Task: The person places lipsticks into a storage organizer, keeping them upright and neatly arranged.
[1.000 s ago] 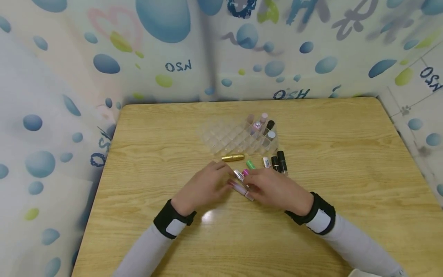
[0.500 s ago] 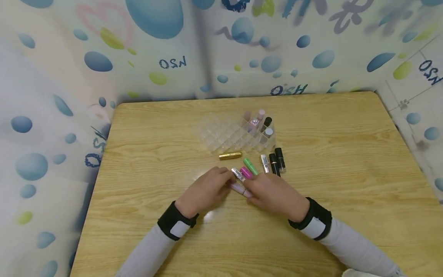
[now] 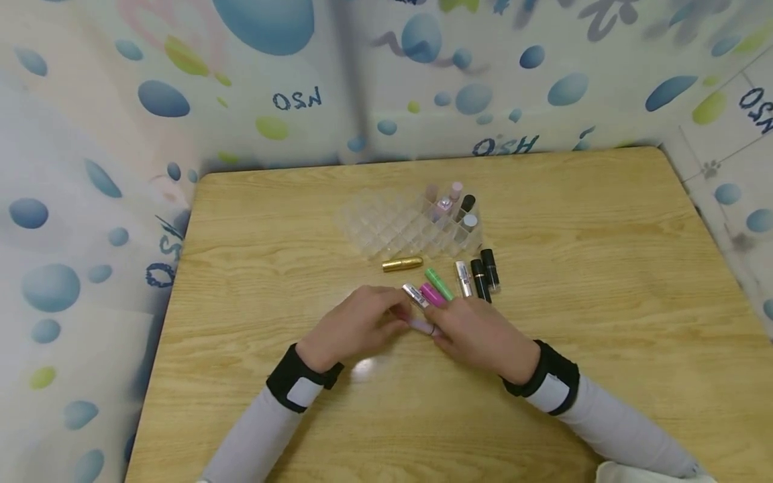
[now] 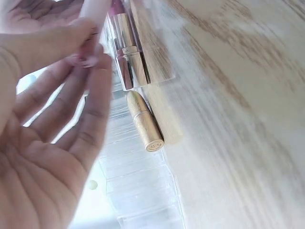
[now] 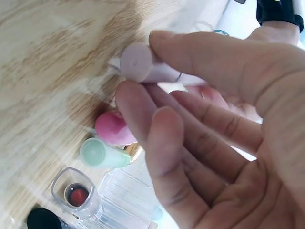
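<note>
A slim lip gloss tube with a pale lilac cap (image 3: 424, 327) spans the space between both hands, just above the table. My left hand (image 3: 356, 325) pinches its clear pinkish end (image 4: 86, 58) between thumb and fingertips. At the other end, the thumb and index finger of my right hand (image 3: 486, 339) hold the cap (image 5: 136, 62). Beside the right fingers lie a silver lipstick (image 3: 415, 295), a magenta tube (image 3: 431, 294) and a green tube (image 3: 439, 284). The right hand partly covers these in the head view.
Behind the hands stands a clear, many-celled cosmetics organizer (image 3: 377, 231), with several bottles and tubes at its right end. A gold lipstick (image 3: 402, 263) lies before it. To the right are another silver tube (image 3: 464, 278) and two black tubes (image 3: 480, 280).
My right hand has drawn back from the magenta and green tubes, which show more now. Both hands stay on the lip gloss tube. The head view has tilted slightly downward.
</note>
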Demonstrator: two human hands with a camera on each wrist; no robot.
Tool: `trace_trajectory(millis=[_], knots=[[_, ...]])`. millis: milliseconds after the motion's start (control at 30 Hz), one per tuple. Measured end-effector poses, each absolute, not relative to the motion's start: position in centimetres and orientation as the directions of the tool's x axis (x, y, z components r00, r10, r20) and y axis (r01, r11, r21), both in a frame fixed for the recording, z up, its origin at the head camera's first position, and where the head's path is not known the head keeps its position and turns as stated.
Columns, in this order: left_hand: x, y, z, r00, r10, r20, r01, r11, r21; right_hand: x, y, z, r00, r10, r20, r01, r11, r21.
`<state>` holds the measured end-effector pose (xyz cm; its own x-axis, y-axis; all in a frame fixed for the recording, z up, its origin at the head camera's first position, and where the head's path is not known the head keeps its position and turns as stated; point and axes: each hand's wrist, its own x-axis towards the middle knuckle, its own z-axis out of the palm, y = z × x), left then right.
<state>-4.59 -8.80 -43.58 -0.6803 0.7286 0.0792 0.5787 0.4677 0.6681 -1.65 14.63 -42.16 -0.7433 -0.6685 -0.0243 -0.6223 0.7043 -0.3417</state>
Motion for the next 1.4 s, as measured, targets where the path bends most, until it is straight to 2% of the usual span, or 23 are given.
trace_trajectory(millis=[133, 267, 500, 700, 900, 1100, 1400], knots=[[-4.7, -8.7, -43.1, -0.68, 0.718, 0.152, 0.583, 0.402, 0.706, -1.7, 14.9, -41.9, -0.753, -0.656, -0.054, -0.587, 0.706, -0.396], [-4.7, -8.6, -42.6, -0.682, 0.701, 0.207, 0.583, 0.352, 0.732, -1.9, 15.2, -41.5, -0.756, -0.655, -0.022, -0.579, 0.683, -0.445], [-5.0, -9.0, -42.3, -0.694, 0.676, 0.25, 0.58, 0.318, 0.75, -2.4, 16.4, -40.0, -0.764, -0.643, 0.051, -0.598, 0.678, -0.427], [-5.3, -9.1, -42.4, -0.693, 0.675, 0.254, 0.597, 0.34, 0.726, -2.9, 17.4, -38.7, -0.773, -0.626, 0.107, -0.584, 0.635, -0.506], [-5.2, -8.9, -42.4, -0.697, 0.676, 0.239, 0.582, 0.338, 0.74, -3.3, 17.6, -38.0, -0.756, -0.625, 0.192, -0.59, 0.524, -0.614], [-4.9, -8.7, -42.7, -0.693, 0.679, 0.243, 0.583, 0.33, 0.742, -3.4, 17.4, -37.7, -0.737, -0.617, 0.275, -0.621, 0.46, -0.635], [-4.7, -8.3, -42.9, -0.661, 0.701, 0.267, 0.611, 0.296, 0.734, -3.6, 17.1, -37.3, -0.717, -0.619, 0.322, -0.643, 0.407, -0.649]])
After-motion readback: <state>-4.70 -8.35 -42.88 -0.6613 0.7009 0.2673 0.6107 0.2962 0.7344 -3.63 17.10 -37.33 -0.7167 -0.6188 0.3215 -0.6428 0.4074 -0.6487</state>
